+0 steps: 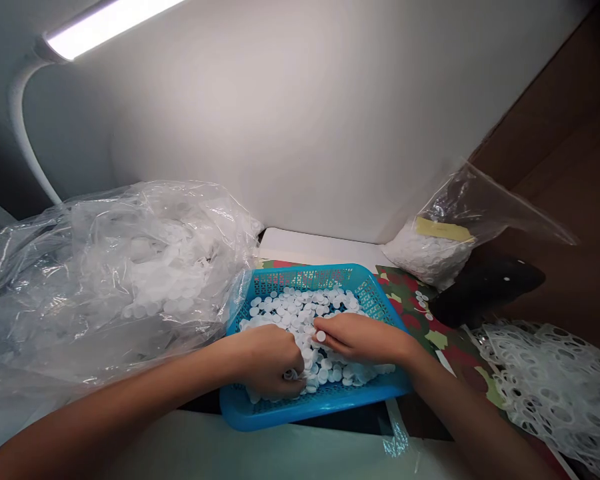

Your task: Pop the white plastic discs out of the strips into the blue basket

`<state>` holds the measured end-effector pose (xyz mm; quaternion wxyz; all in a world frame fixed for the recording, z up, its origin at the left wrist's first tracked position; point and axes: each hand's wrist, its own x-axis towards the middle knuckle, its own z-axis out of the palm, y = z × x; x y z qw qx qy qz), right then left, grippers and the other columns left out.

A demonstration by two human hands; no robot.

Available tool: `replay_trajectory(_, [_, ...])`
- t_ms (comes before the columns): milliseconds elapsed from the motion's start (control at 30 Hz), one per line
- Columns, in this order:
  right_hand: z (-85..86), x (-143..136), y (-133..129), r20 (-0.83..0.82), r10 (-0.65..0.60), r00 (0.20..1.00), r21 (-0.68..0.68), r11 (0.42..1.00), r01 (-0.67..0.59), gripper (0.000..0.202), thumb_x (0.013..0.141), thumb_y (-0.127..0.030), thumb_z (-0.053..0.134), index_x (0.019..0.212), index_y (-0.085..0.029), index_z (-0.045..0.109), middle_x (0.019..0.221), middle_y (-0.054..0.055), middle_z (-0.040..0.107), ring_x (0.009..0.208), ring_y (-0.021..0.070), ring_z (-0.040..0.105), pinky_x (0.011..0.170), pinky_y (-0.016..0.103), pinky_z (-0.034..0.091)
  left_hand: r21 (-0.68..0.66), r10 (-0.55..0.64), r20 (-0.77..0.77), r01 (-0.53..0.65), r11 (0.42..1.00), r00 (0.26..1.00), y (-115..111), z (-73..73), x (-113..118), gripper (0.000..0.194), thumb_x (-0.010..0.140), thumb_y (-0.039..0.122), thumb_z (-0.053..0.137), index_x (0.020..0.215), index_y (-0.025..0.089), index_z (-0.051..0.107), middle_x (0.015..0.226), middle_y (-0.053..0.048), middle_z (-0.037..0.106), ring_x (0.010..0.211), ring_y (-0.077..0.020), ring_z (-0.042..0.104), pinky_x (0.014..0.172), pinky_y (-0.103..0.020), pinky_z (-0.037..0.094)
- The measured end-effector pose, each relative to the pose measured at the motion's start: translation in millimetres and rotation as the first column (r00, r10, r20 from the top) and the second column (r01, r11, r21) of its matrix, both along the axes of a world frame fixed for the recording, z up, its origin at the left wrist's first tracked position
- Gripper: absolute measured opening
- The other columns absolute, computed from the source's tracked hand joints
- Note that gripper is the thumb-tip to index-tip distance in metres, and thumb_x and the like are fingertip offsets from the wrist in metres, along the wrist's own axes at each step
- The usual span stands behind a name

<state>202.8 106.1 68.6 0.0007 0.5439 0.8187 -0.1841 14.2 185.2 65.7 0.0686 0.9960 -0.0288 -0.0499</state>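
Many small white discs lie loose in a blue plastic basket with pierced walls. Over the basket's left part, my left hand is closed, its fingers curled around a few white discs whose edges show at the fist. My right hand reaches in from the right side, thumb and fingers pinched together on a single white disc. The discs under both hands are partly hidden.
A large clear plastic bag of white pieces bulges at the left. A smaller tied bag with a yellow label stands back right, near a black object. White sheets with round holes pile up at right. A lamp shines above.
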Motion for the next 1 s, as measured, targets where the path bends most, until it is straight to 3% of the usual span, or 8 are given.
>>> replay_trajectory(167, [2.3, 0, 3, 0.017, -0.031, 0.999, 0.078, 0.997, 0.029, 0.038, 0.094, -0.037, 0.022, 0.071, -0.018, 0.046, 0.057, -0.001, 0.048, 0.052, 0.0115, 0.040, 0.051, 0.024, 0.024, 0.008, 0.007, -0.006, -0.007, 1.000, 1.000, 0, 2.0, 1, 0.028, 0.077, 0.033, 0.048, 0.058, 0.019, 0.063, 0.046, -0.002, 0.056, 0.036, -0.0114, 0.038, 0.039, -0.025, 0.018])
replay_trajectory(300, [3.8, -1, 4, -0.035, -0.056, 0.998, 0.108, 0.992, 0.060, 0.037, 0.092, -0.041, 0.029, 0.071, -0.018, 0.048, 0.057, -0.001, 0.048, 0.054, 0.0112, 0.042, 0.051, 0.023, 0.024, 0.012, 0.007, -0.002, -0.007, 1.000, 1.000, 0, 2.6, 0, 0.028, 0.077, 0.032, 0.048, 0.058, 0.019, 0.064, 0.046, -0.002, 0.057, 0.036, -0.0115, 0.040, 0.039, -0.026, 0.018])
replay_trajectory(433, [5.6, 0, 2, -0.145, -0.009, 0.989, 0.118, 0.993, 0.026, 0.018, 0.085, -0.036, 0.047, 0.088, -0.019, 0.052, 0.084, 0.003, 0.056, 0.075, 0.0146, 0.049, 0.063, 0.024, 0.035, 0.015, 0.006, 0.007, -0.007, 1.000, 1.000, -1, 2.4, 0, 0.028, 0.077, 0.032, 0.049, 0.058, 0.019, 0.063, 0.046, -0.002, 0.057, 0.037, -0.0118, 0.041, 0.039, -0.026, 0.019])
replay_trajectory(533, [7.9, 0, 0, -0.201, 0.035, 0.979, 0.165, 0.986, -0.002, 0.027, 0.076, -0.036, 0.060, 0.097, -0.020, 0.054, 0.102, 0.005, 0.052, 0.096, 0.0192, 0.046, 0.083, 0.032, 0.034, 0.009, 0.008, 0.002, -0.008, 1.000, 1.000, -1, 2.5, 0, 0.027, 0.077, 0.032, 0.049, 0.059, 0.019, 0.064, 0.046, -0.002, 0.057, 0.037, -0.0121, 0.042, 0.039, -0.026, 0.020])
replay_trajectory(700, [10.2, 1, 1, -0.270, 0.119, 0.955, -0.021, 0.991, -0.129, 0.045, 0.069, -0.031, 0.068, 0.111, -0.022, 0.052, 0.108, 0.005, 0.048, 0.099, 0.0184, 0.045, 0.083, 0.028, 0.037, 0.023, 0.002, -0.003, -0.002, 1.000, 1.000, 0, 2.2, 0, 0.029, 0.078, 0.033, 0.047, 0.059, 0.019, 0.064, 0.047, -0.002, 0.057, 0.037, -0.0128, 0.042, 0.039, -0.026, 0.020])
replay_trajectory(800, [11.3, 1, 1, -0.246, 0.133, 0.960, -0.059, 0.987, -0.151, 0.051, 0.065, -0.029, 0.071, 0.112, -0.023, 0.051, 0.109, 0.005, 0.047, 0.100, 0.0191, 0.046, 0.082, 0.028, 0.038, 0.024, 0.000, -0.019, 0.001, 1.000, 1.000, -1, 2.5, 0, 0.029, 0.078, 0.033, 0.047, 0.059, 0.019, 0.064, 0.047, -0.002, 0.057, 0.038, -0.0128, 0.042, 0.040, -0.026, 0.021])
replay_trajectory(1000, [8.7, -1, 0, -0.159, 0.153, 0.975, -0.081, 0.982, -0.168, 0.024, 0.073, -0.026, 0.065, 0.095, -0.021, 0.057, 0.093, 0.002, 0.052, 0.088, 0.0173, 0.049, 0.070, 0.024, 0.038, 0.018, 0.004, -0.013, -0.003, 1.000, 1.000, -1, 3.8, 0, 0.028, 0.078, 0.033, 0.048, 0.060, 0.019, 0.064, 0.048, -0.002, 0.058, 0.038, -0.0123, 0.042, 0.040, -0.026, 0.021])
